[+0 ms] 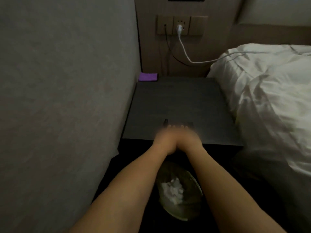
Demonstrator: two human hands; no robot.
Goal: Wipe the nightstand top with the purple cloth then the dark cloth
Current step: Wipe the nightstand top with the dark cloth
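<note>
The nightstand (176, 101) serves as the reference for all positions. The purple cloth (148, 77) lies folded at its far left corner, against the wall (67, 81), with nothing touching it. A dark cloth (178, 123) appears to lie flat at the near edge of the top; only its far corners show past the fingertips, and it blends with the surface.

Both hands sit side by side at the near edge, palms down. The left hand (164, 140) and the right hand (190, 139) are flat, fingers extended and held together, seemingly pressing down on the dark cloth (motion blur prevents confirming a grip).

Judged step: wiping with the dark cloth. To do it well:
1. Maintain even downward pressure with both palms.
2. Work in overlapping passes from the near edge to the far edge.
3. Cover the side bordering the bed (260, 98).
4. Lift or move the purple cloth so the corner beneath it gets wiped.
5. Avoid the cables (183, 47) hanging above the far edge.
</note>
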